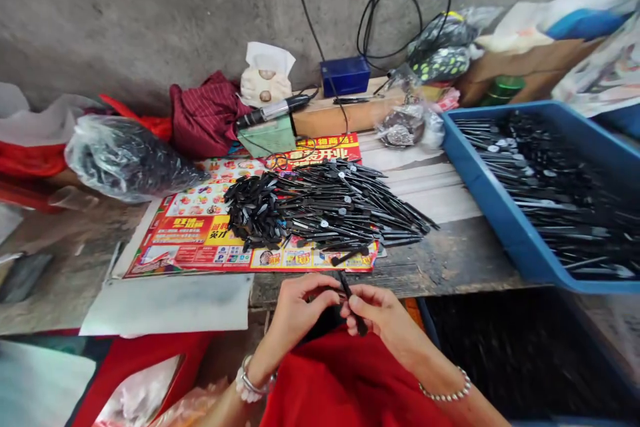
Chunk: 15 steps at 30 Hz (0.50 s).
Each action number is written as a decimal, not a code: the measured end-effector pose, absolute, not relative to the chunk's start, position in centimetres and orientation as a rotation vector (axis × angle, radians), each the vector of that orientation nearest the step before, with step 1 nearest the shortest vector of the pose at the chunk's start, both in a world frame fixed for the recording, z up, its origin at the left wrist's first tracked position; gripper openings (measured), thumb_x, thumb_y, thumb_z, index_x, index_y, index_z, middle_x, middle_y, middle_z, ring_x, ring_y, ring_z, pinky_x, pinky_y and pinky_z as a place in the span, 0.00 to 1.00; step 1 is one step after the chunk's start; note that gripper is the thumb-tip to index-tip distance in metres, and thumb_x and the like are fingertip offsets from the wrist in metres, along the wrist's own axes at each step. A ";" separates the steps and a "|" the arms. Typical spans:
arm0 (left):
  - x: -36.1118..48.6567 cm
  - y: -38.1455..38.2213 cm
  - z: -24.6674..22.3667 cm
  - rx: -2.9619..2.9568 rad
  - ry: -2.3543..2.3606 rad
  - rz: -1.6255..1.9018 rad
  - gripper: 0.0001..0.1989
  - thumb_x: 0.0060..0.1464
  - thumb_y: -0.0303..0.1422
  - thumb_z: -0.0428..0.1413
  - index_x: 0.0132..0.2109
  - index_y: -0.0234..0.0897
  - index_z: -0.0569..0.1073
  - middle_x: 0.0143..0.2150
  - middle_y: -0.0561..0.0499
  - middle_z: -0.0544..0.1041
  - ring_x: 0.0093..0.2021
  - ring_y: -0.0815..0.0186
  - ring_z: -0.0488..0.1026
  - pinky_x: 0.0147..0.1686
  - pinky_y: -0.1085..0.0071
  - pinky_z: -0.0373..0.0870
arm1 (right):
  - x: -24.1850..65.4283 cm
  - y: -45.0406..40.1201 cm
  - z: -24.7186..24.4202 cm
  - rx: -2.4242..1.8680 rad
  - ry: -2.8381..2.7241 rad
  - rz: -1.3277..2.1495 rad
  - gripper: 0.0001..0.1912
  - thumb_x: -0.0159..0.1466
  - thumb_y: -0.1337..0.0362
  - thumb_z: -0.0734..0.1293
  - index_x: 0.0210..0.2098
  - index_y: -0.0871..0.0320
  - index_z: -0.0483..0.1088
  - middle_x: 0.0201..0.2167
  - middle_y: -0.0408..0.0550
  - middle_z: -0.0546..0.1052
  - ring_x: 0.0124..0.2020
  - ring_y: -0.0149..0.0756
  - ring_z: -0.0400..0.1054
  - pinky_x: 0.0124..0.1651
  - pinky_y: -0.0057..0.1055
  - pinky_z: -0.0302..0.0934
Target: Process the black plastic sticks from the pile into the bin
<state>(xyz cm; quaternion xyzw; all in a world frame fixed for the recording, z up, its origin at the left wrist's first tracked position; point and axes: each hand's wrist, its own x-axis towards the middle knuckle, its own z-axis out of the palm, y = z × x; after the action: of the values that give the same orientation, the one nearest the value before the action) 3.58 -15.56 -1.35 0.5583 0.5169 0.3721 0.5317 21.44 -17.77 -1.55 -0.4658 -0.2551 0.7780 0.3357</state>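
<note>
Blue tray (496,208) of black pieces (555,197), right fingers (369,309) pinching black stick (361,326), left fingers' (324,300) hold unclear

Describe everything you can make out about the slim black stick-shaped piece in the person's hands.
The slim black stick-shaped piece looks like plastic and straight, with a broader lower end. The right hand grips it, its fingers covering part of the length. The piece tilts, upper end leaning to the picture's left, near the worn wooden table's front edge, lower end above the red clothing. The left hand's fingertips are at the upper end; whether they touch it is unclear. Finer details are too small to tell.
</note>
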 end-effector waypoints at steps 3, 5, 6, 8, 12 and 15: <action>2.9 -15.1 -1.2 1.399 1.298 0.878 0.07 0.52 0.31 0.58 0.37 0.37 0.81 0.32 0.49 0.82 0.30 0.64 0.78 0.32 0.73 0.74 | 22.2 -17.6 -1.8 -1.292 -0.897 1.918 0.22 0.55 0.48 0.72 0.36 0.62 0.77 0.24 0.45 0.74 0.22 0.28 0.63 0.28 0.27 0.59; 2.6 -14.8 -1.0 1.385 1.328 0.887 0.09 0.53 0.32 0.57 0.38 0.36 0.81 0.31 0.49 0.82 0.27 0.66 0.76 0.29 0.74 0.73 | 22.7 -17.5 -1.9 -1.387 -1.108 1.825 0.20 0.57 0.49 0.70 0.34 0.62 0.77 0.23 0.45 0.74 0.20 0.28 0.61 0.26 0.27 0.56; 2.5 -14.6 -0.9 1.382 1.327 0.883 0.10 0.53 0.33 0.57 0.38 0.36 0.81 0.31 0.49 0.82 0.27 0.66 0.76 0.28 0.74 0.72 | 22.9 -17.5 -2.0 -1.429 -1.223 1.790 0.18 0.59 0.50 0.69 0.32 0.61 0.77 0.22 0.45 0.74 0.20 0.28 0.60 0.25 0.27 0.54; 2.6 -14.3 -0.7 1.409 1.290 0.827 0.10 0.53 0.33 0.56 0.37 0.36 0.82 0.32 0.48 0.82 0.29 0.64 0.76 0.30 0.73 0.72 | 23.2 -17.5 -1.9 -1.470 -1.430 1.744 0.16 0.61 0.54 0.66 0.28 0.61 0.76 0.22 0.45 0.74 0.19 0.28 0.59 0.24 0.27 0.51; 3.2 -14.3 -0.4 1.514 1.158 0.582 0.10 0.53 0.32 0.56 0.35 0.35 0.82 0.30 0.49 0.82 0.28 0.66 0.74 0.28 0.76 0.68 | 23.4 -17.7 -2.0 -1.448 -1.602 1.714 0.17 0.63 0.57 0.63 0.24 0.60 0.74 0.21 0.44 0.74 0.19 0.27 0.57 0.23 0.26 0.48; 3.4 -14.6 -0.5 1.537 1.118 0.473 0.09 0.52 0.31 0.58 0.37 0.35 0.83 0.28 0.51 0.81 0.25 0.69 0.72 0.24 0.78 0.65 | 23.6 -17.7 -2.2 -1.429 -1.561 1.767 0.17 0.63 0.57 0.63 0.23 0.60 0.73 0.21 0.43 0.73 0.18 0.26 0.56 0.22 0.26 0.47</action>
<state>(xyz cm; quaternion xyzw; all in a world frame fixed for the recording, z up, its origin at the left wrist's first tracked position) 3.38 -14.56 -0.48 0.6516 0.4738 0.2003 0.5575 23.63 -17.72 -2.18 -0.5087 -0.5556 0.6292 0.1911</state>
